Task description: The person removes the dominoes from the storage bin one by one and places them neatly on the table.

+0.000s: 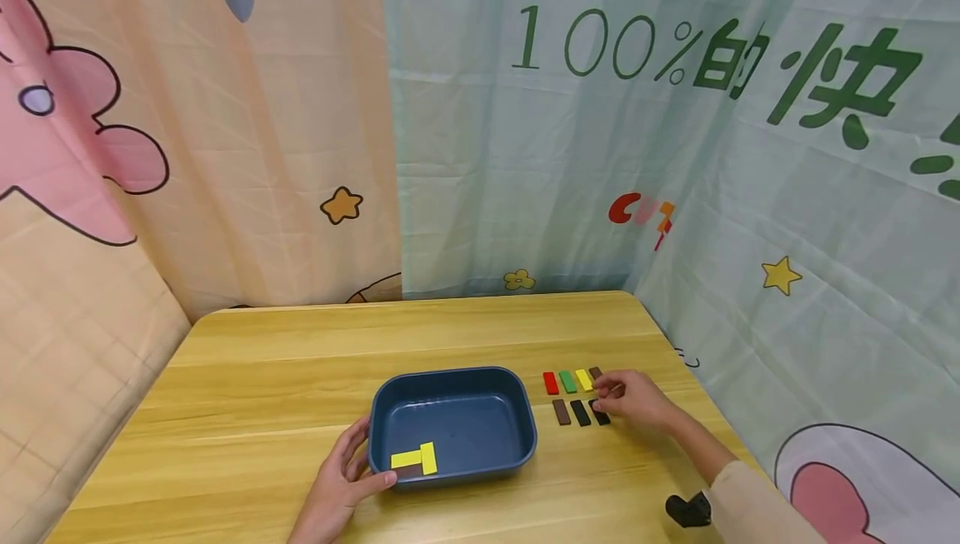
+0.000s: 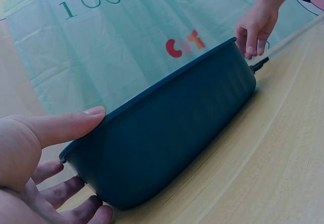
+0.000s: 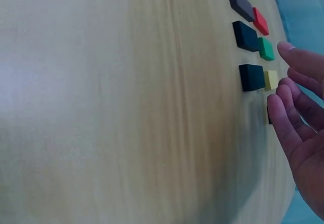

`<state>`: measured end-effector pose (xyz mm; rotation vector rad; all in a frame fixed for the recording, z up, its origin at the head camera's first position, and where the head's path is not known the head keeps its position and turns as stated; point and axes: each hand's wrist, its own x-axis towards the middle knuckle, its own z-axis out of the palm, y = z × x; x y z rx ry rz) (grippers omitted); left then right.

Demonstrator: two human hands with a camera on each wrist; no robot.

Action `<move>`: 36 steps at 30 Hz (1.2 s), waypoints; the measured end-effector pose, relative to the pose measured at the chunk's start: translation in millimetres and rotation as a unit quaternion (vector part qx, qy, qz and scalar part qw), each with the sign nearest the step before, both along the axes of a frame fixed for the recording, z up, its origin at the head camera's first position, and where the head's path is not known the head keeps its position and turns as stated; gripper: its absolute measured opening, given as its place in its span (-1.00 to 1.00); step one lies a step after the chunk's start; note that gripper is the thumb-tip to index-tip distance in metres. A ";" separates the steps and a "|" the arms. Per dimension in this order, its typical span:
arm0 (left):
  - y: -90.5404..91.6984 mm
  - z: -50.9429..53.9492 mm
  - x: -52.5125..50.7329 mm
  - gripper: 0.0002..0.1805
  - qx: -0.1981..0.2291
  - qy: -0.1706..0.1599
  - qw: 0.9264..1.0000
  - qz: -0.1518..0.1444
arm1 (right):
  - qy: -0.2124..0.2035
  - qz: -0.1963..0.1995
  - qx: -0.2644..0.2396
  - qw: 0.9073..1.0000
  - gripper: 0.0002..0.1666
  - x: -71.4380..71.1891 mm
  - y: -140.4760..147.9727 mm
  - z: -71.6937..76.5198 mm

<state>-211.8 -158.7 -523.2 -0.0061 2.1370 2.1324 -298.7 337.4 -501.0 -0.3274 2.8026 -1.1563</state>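
A dark blue plastic basin (image 1: pixel 453 480) stands on the table. My left hand (image 1: pixel 341 477) grips its near left corner, thumb along the rim and fingers curled against the outer wall. Inside the basin lie two yellow blocks (image 1: pixel 428 458) and a brown block (image 1: pixel 409 471), edge to edge. My right hand (image 1: pixel 633 396) hovers over the right end of two rows of flat blocks. In the right wrist view its thumb and fingers (image 3: pixel 283 120) are apart, holding nothing. The back row has red (image 1: pixel 551 383), green (image 1: pixel 567 381), yellow (image 1: pixel 584 380) and partly hidden brown (image 1: pixel 596 372) blocks.
The front row holds a brown block (image 1: pixel 562 412) and two black blocks (image 1: pixel 580 412). Wood-grain table (image 1: pixel 247 411) surrounds the basin. Printed curtains (image 1: pixel 480 161) hang behind the table and at its sides. A black device (image 1: pixel 688 511) sits at my right wrist.
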 end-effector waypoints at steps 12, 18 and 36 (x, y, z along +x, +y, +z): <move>-1.9 -0.6 -0.8 0.05 -0.005 0.001 1.000 -0.005 | 0.009 0.029 0.008 1.000 -0.60 -8.8 -0.7 27.4; -1.1 -0.1 -0.7 0.04 -0.005 -0.003 1.000 -0.002 | 0.008 0.044 0.011 0.999 -0.60 -12.5 -3.9 45.2; -0.4 -2.0 0.0 0.04 0.015 -0.006 1.000 0.001 | 0.029 0.109 0.064 0.992 -0.60 -33.5 -37.1 104.2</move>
